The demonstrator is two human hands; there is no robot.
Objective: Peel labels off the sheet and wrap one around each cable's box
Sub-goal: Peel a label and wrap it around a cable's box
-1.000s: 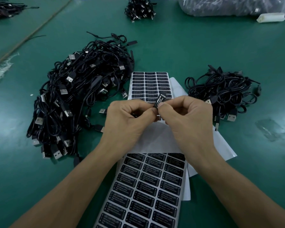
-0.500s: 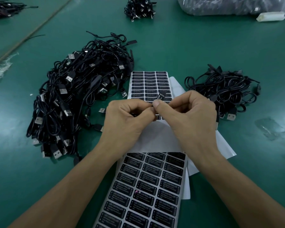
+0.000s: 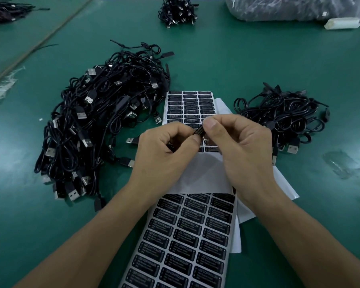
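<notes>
- The left hand [image 3: 164, 156] and right hand [image 3: 245, 150] met above the label sheet [image 3: 190, 104], fingers curled, both pinching one black label [image 3: 199, 131] between thumb and forefinger.
- Whether a box sat under it, I could not tell.
- A big cable pile [image 3: 100, 121] lay left on the table [image 3: 258, 59], a smaller pile [image 3: 283, 117] right.

Above a green table [image 3: 237, 59], a left hand [image 3: 164, 154] and right hand [image 3: 241, 146] pinch a small black label [image 3: 199, 130] between them, perhaps wrapping it round something hidden. Label sheets [image 3: 187, 242] lie beneath, with a large cable pile [image 3: 104, 121] left and a smaller pile [image 3: 283, 115] right
</notes>
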